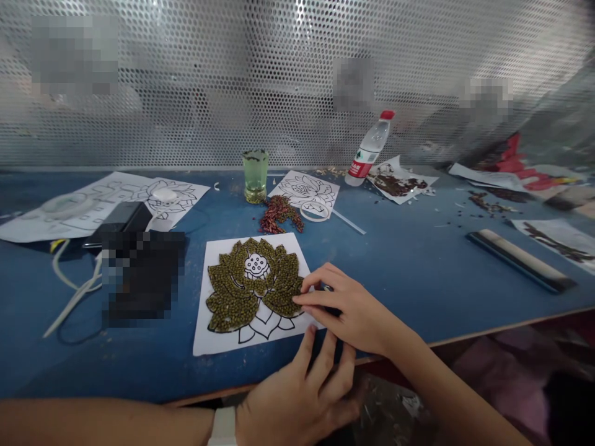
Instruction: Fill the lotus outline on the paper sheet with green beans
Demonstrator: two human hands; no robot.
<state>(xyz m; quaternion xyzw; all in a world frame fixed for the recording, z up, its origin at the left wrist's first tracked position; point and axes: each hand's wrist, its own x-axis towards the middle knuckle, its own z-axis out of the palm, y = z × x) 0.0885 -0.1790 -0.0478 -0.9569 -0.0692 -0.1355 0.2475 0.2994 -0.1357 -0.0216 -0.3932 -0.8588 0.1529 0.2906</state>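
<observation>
On the blue table lies a white sheet (202, 334) with a lotus outline, its upper petals covered in green mung beans (232, 310). The round seed head (256, 265) and the lower petals (264, 325) are bare paper. My right hand (353, 306) reaches over the sheet's right side, with its fingers apart and the index fingertip touching the beans on the right petal. Below it, my left hand (307, 390), a pale band on its wrist, has its fingers spread near the sheet's lower right corner and holds nothing visible.
Behind the sheet are a pile of reddish beans (279, 215), a green cup (255, 176), a tape roll (315, 210) and a red-capped bottle (369, 152). Left are a black box (121, 223) and cables (83, 288). A dark bar (518, 260) lies right. Perforated metal (279, 80) stands behind.
</observation>
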